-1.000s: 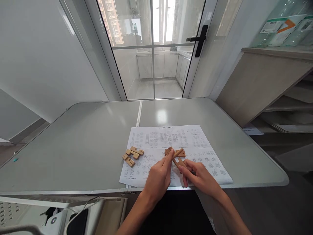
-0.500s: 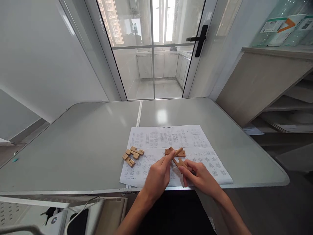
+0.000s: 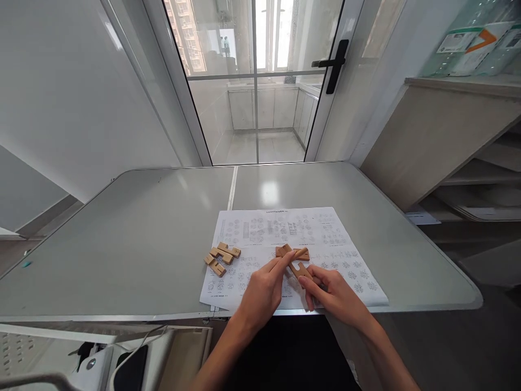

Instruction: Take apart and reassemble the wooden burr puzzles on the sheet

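Observation:
A printed instruction sheet (image 3: 285, 228) lies on the grey table (image 3: 142, 233). On it rests a cluster of notched wooden puzzle pieces (image 3: 293, 255). My left hand (image 3: 264, 290) pinches one slanted piece of that cluster with thumb and forefinger. My right hand (image 3: 336, 293) grips the near end of another notched piece from the right side. Both hands meet over the sheet's near middle. A second small pile of wooden pieces (image 3: 221, 257) lies apart at the sheet's left edge, untouched.
A glass door with a black handle (image 3: 331, 62) stands behind the table. Wooden shelving (image 3: 448, 141) is at the right, with packaged goods on top. Below the table's near edge at left sit a white device and cables (image 3: 114, 364).
The slanted piece under my left fingers has dropped lower and flatter against the cluster. Both hands stayed nearly in place; the view shifted slightly.

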### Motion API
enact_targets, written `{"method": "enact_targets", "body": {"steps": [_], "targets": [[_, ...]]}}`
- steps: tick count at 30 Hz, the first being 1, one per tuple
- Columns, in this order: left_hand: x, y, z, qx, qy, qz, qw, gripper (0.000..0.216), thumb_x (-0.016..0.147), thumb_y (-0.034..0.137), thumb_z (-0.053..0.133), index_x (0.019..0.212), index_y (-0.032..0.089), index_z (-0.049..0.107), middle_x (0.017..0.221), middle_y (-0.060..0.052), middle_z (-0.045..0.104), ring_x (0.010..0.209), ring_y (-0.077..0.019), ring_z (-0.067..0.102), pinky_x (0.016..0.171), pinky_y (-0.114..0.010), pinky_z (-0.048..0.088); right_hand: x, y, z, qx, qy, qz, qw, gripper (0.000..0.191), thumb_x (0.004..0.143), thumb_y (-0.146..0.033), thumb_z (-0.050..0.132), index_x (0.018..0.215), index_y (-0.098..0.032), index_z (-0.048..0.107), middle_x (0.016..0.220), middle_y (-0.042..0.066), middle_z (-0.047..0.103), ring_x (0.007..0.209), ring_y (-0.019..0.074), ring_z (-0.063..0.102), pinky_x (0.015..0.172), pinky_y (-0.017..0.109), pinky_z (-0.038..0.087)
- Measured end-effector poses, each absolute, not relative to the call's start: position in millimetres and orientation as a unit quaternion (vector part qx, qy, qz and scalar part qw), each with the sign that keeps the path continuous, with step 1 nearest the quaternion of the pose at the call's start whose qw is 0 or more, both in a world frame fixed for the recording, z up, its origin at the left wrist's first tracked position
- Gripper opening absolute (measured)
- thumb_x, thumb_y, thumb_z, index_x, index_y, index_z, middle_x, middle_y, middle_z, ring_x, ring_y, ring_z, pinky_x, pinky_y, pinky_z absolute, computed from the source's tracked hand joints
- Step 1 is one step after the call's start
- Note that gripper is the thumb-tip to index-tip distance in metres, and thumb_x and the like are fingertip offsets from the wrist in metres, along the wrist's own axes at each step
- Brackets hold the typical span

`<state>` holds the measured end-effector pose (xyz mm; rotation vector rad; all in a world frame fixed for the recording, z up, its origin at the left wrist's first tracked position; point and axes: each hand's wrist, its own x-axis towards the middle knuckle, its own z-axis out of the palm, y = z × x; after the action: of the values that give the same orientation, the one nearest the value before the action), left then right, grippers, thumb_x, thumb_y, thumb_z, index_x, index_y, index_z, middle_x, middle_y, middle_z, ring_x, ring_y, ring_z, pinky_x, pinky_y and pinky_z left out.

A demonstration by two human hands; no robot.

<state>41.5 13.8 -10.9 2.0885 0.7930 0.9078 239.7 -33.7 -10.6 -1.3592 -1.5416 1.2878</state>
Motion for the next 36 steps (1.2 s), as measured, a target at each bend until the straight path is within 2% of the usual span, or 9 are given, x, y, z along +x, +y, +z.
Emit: {"method": "enact_targets", "body": {"steps": [12,17,20,23,25,27,30,36], "targets": [[40,13,-13,0.795,0.330,0.345,0.374,0.050,0.107,0.016,0.039,0.153,0.035,0.046,0.144,-0.003,0.065,0.125,-0.0236,0.067,0.101,-0.046,0.060,240,-34,-10,-0.526,-0.587,0.503,0.354,0.047,0.101,-0.063,0.052,0.074,-0.025,0.048,0.058,-0.002,0.067,0.054,0.0167,0.058,0.060,0.030,0.044],[39,15,-13,0.728,0.386,0.402,0.398,0.042,0.108,0.026,0.043,0.148,0.032,0.054,0.147,-0.003,0.064,0.132,-0.0263,0.064,0.109,-0.049,0.055,241,-33,-14,-0.544,-0.586,0.465,0.380,0.046,0.103,-0.062,0.046,0.081,-0.023,0.058,0.064,0.000,0.068,0.062,0.0182,0.059,0.066,0.032,0.047],[37,16,-13,0.679,0.433,0.425,0.413,0.039,0.107,0.032,0.047,0.144,0.028,0.058,0.140,-0.005,0.069,0.120,-0.0262,0.070,0.102,-0.046,0.059,242,-31,-19,-0.577,-0.590,0.392,0.406,0.041,0.102,-0.061,0.050,0.090,-0.024,0.062,0.081,0.004,0.070,0.074,0.0205,0.063,0.072,0.033,0.051],[37,17,-13,0.660,0.442,0.428,0.432,0.038,0.107,0.036,0.048,0.142,0.026,0.060,0.129,-0.006,0.074,0.105,-0.0235,0.075,0.094,-0.041,0.062,241,-27,-27,-0.594,-0.600,0.313,0.435,0.032,0.102,-0.055,0.053,0.108,-0.025,0.065,0.114,0.010,0.069,0.087,0.0230,0.066,0.076,0.037,0.056],[37,17,-12,0.659,0.442,0.427,0.434,0.038,0.107,0.036,0.048,0.141,0.025,0.061,0.126,-0.006,0.075,0.099,-0.0218,0.075,0.092,-0.039,0.062,241,-25,-33,-0.601,-0.617,0.254,0.440,0.031,0.102,-0.049,0.053,0.121,-0.027,0.064,0.136,0.011,0.061,0.105,0.0268,0.065,0.087,0.042,0.057],[37,17,-10,0.660,0.447,0.424,0.431,0.037,0.107,0.035,0.049,0.139,0.025,0.063,0.122,-0.006,0.076,0.093,-0.0205,0.074,0.091,-0.038,0.062,240,-23,-38,-0.608,-0.641,0.201,0.423,0.035,0.103,-0.044,0.053,0.133,-0.029,0.060,0.145,0.010,0.056,0.125,0.0306,0.057,0.102,0.049,0.052],[38,16,-8,0.656,0.457,0.420,0.429,0.036,0.106,0.036,0.049,0.137,0.026,0.065,0.119,-0.005,0.077,0.092,-0.0207,0.074,0.090,-0.038,0.061,239,-22,-42,-0.607,-0.673,0.162,0.390,0.038,0.104,-0.039,0.051,0.141,-0.031,0.056,0.143,0.009,0.060,0.136,0.0331,0.048,0.112,0.057,0.044],[36,17,-7,0.648,0.463,0.416,0.438,0.037,0.107,0.039,0.048,0.137,0.027,0.064,0.128,-0.006,0.073,0.107,-0.0234,0.071,0.096,-0.038,0.059,239,-24,-43,-0.614,-0.666,0.184,0.381,0.027,0.105,-0.039,0.051,0.127,-0.030,0.063,0.127,0.009,0.065,0.121,0.0323,0.057,0.102,0.053,0.052]]}}
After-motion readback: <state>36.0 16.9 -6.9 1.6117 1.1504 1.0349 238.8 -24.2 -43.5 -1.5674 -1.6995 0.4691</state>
